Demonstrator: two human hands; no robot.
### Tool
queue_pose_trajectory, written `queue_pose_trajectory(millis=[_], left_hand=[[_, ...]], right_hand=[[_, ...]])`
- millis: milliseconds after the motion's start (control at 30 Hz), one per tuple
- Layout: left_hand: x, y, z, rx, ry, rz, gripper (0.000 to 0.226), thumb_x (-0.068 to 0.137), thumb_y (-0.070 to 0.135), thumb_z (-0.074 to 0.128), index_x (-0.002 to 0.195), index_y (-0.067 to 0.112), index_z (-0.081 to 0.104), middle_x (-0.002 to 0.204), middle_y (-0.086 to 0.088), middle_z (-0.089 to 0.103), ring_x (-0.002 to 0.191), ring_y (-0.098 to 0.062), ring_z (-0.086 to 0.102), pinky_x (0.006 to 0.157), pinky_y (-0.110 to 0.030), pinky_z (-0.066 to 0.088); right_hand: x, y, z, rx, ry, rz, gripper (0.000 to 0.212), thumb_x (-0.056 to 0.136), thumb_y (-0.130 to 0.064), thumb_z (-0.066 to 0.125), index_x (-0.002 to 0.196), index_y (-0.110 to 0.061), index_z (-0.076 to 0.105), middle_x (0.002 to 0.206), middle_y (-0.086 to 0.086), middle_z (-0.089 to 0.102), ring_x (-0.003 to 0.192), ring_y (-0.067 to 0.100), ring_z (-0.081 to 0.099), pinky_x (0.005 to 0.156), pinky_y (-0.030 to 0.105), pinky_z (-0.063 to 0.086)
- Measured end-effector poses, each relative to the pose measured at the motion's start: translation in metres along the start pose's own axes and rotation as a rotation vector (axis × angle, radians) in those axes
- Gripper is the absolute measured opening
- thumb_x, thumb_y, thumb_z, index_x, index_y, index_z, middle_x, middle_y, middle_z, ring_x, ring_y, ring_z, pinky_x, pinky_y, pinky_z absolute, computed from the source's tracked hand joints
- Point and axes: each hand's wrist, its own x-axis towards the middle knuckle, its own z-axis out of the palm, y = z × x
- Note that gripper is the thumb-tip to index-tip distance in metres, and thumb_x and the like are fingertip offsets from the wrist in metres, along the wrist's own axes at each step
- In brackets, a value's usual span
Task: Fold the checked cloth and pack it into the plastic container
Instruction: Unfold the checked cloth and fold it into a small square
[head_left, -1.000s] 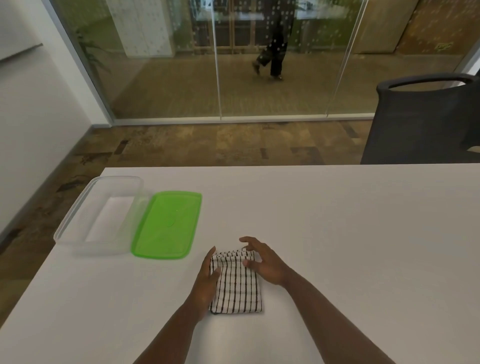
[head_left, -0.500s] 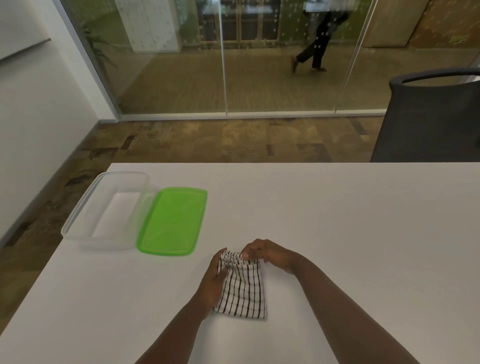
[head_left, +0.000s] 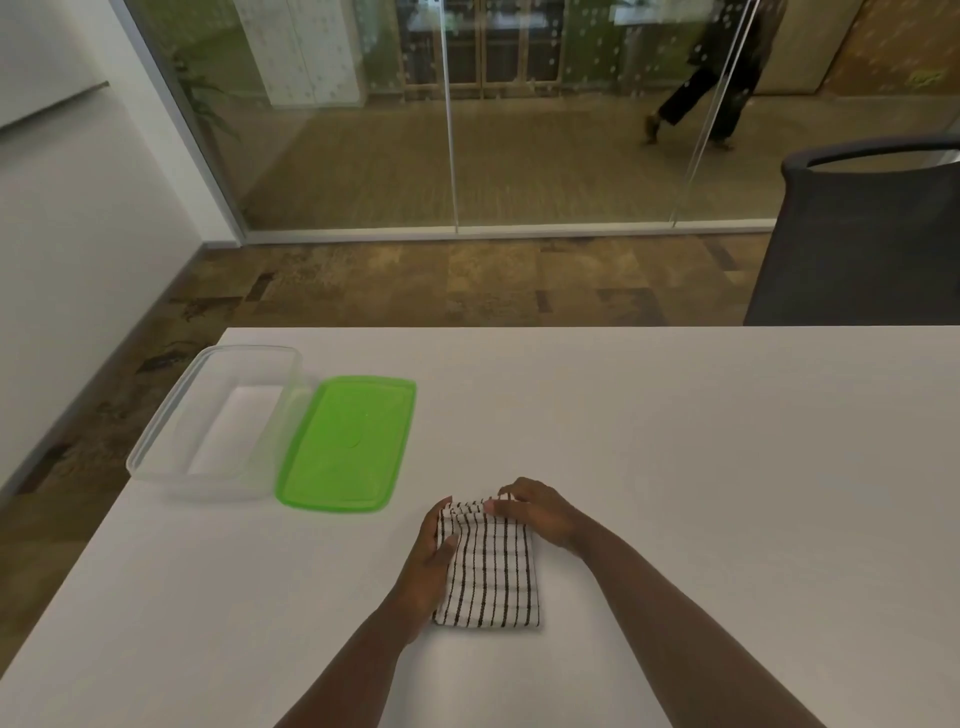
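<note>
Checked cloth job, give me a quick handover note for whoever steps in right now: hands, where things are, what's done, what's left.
Left hand: gripping the left edge of the checked cloth.
Right hand: pinching the cloth's far right corner.
The cloth lies folded into a small rectangle on the white table, near the front edge.
The plastic container sits open and empty at the table's far left; its green lid lies flat beside it, on its right.
Done: folding, or nearly.
Left: lift the cloth into the container.
</note>
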Motion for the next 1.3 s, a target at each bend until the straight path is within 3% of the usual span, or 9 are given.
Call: queue_pose_trajectory(millis=[200,367,500,567,633,767,900,1067,1300], left_hand=[[0.001,-0.001,0.001,-0.018,0.023,-0.013,0.046,0.097,0.001,0.032,0.142,0.012,0.026,0.146,-0.013,0.038,0.135,-0.025,0.037,0.117,-0.042,0.026],[0.001,-0.001,0.003,0.005,0.031,0.008,0.046,0.097,0.000,0.033,0.141,0.013,0.028,0.141,-0.009,0.041,0.129,-0.021,0.040,0.112,-0.035,0.030],[0.001,-0.004,0.005,0.067,0.053,0.016,0.044,0.097,0.004,0.034,0.139,0.016,0.030,0.132,-0.001,0.043,0.115,-0.010,0.043,0.091,-0.007,0.040],[0.000,-0.005,0.007,0.096,0.101,0.034,0.043,0.097,0.002,0.034,0.138,0.015,0.031,0.134,-0.003,0.042,0.117,-0.011,0.042,0.099,-0.014,0.039],[-0.001,-0.006,0.009,0.121,0.155,0.041,0.042,0.096,0.001,0.034,0.136,0.015,0.033,0.136,-0.007,0.045,0.120,-0.017,0.043,0.111,-0.034,0.033],[0.001,-0.008,0.014,0.227,0.248,0.034,0.042,0.095,0.003,0.035,0.135,0.016,0.034,0.132,-0.012,0.053,0.115,-0.026,0.052,0.106,-0.038,0.039],[0.003,-0.009,0.020,0.263,0.339,-0.001,0.042,0.096,0.004,0.034,0.136,0.015,0.032,0.128,-0.017,0.058,0.112,-0.033,0.057,0.095,-0.033,0.042],[0.003,-0.007,0.020,0.172,0.334,0.023,0.040,0.095,0.000,0.033,0.134,0.009,0.031,0.126,-0.022,0.057,0.111,-0.034,0.058,0.100,-0.041,0.044],[0.003,-0.006,0.013,0.139,0.459,0.013,0.043,0.089,0.000,0.042,0.129,0.016,0.040,0.085,-0.010,0.063,0.070,-0.022,0.059,0.073,-0.031,0.044]], right_hand=[[-0.002,0.001,0.011,0.317,-0.019,0.074,0.026,0.093,-0.027,0.051,0.068,-0.021,0.057,0.072,-0.007,0.060,0.067,0.002,0.057,0.062,0.013,0.044],[-0.002,-0.004,0.003,0.094,-0.056,0.126,0.042,0.091,-0.035,0.052,0.051,-0.023,0.049,0.056,-0.010,0.053,0.054,0.003,0.048,0.053,0.014,0.038],[0.004,0.006,0.002,-0.192,0.098,0.059,0.054,0.091,-0.044,0.049,0.041,-0.023,0.046,0.061,-0.004,0.040,0.060,0.013,0.046,0.061,0.026,0.035],[0.006,0.013,0.009,-0.347,0.187,0.042,0.047,0.093,-0.046,0.042,0.072,-0.013,0.068,0.083,0.006,0.053,0.088,0.026,0.057,0.078,0.032,0.041],[0.005,0.017,0.019,-0.453,0.259,0.037,0.050,0.095,-0.046,0.037,0.105,-0.004,0.063,0.109,0.014,0.056,0.105,0.031,0.057,0.087,0.033,0.043],[0.001,0.016,0.032,-0.488,0.454,0.012,0.040,0.095,-0.043,0.037,0.110,-0.008,0.049,0.113,0.010,0.053,0.099,0.029,0.057,0.079,0.032,0.042],[-0.011,0.011,0.049,-0.608,0.672,-0.185,0.032,0.095,-0.027,0.039,0.117,-0.012,0.056,0.122,0.003,0.059,0.119,0.023,0.053,0.105,0.036,0.033],[-0.031,0.023,0.076,-0.887,0.459,-0.278,0.054,0.090,-0.043,0.031,0.127,-0.014,0.056,0.137,0.001,0.055,0.133,0.020,0.042,0.111,0.038,0.002],[-0.029,0.030,0.074,-0.953,0.303,-0.132,0.073,0.092,-0.057,0.009,0.135,-0.012,0.048,0.144,0.005,0.045,0.136,0.022,0.037,0.109,0.045,0.004]])
